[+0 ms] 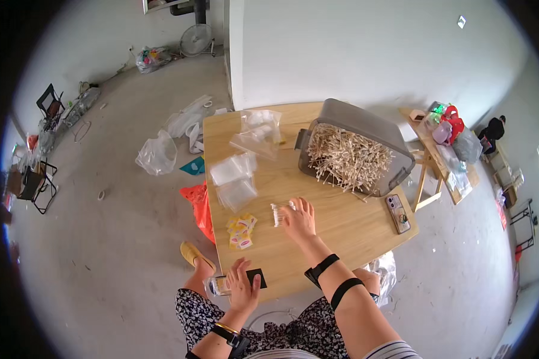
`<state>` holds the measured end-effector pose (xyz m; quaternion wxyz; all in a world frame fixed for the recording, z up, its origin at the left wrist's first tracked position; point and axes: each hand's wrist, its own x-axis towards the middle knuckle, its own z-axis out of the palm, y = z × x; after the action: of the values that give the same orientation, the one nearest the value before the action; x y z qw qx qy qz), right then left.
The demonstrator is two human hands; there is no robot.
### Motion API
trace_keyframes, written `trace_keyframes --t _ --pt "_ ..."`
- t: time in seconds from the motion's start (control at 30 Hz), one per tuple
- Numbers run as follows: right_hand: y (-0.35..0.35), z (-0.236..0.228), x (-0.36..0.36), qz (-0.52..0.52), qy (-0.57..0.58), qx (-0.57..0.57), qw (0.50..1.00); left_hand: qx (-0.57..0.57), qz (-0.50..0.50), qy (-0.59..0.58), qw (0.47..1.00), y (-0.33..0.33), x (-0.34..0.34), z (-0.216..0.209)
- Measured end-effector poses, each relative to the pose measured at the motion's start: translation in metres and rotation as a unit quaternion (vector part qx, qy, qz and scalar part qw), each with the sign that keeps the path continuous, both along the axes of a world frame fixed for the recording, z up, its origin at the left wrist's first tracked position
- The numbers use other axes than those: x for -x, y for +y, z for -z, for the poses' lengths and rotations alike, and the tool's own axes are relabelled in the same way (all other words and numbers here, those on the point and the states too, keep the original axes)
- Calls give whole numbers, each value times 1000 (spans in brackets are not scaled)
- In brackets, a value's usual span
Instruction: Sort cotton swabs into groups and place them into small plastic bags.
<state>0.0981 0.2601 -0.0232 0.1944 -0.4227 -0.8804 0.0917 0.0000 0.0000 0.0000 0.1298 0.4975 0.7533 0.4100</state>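
A neat row of white cotton swabs (278, 214) lies on the wooden table (341, 227). Over the row's right end is my right hand (299, 221), its fingers a little apart and touching the swabs. My left hand (243, 290) rests at the table's near edge with fingers spread. Beneath and beside it are a flat black square (256, 278) and a clear plastic packet (219, 286), whose contents I cannot make out. Left of the swabs sits a small pile of yellow and white labels (241, 231). Clear plastic bags (236, 179) are stacked farther back.
A grey bin (395, 140) is tipped on its side at the back right, with loose cotton swabs (347, 155) spilling toward me. A phone (397, 214) lies near the right edge. Red plastic (200, 209) hangs at the left edge. Another clear bag (260, 128) lies at the back.
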Motion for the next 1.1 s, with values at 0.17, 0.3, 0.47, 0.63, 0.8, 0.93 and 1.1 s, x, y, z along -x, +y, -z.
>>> trace_keyframes --t 0.17,0.3,0.47,0.63,0.8,0.93,1.1 --pt "4 -6 -6 -4 -20 34 999 15 52 25 998 11 -17 -3" --pt "-2 -6 -10 -4 -16 38 999 23 101 70 992 32 -23 2" --pt "-27 -4 -22 -27 -16 50 998 56 182 180 965 73 -20 16" --pt "-46 -2 -29 -38 -11 67 997 136 173 276 936 109 -12 31" --pt "-46 10 -60 -15 102 105 989 167 183 285 926 119 -19 33" --pt "-54 1 -69 -4 118 103 988 185 166 330 911 107 -19 36" --pt "-39 -2 -58 -6 134 125 983 180 152 332 913 105 -28 34"
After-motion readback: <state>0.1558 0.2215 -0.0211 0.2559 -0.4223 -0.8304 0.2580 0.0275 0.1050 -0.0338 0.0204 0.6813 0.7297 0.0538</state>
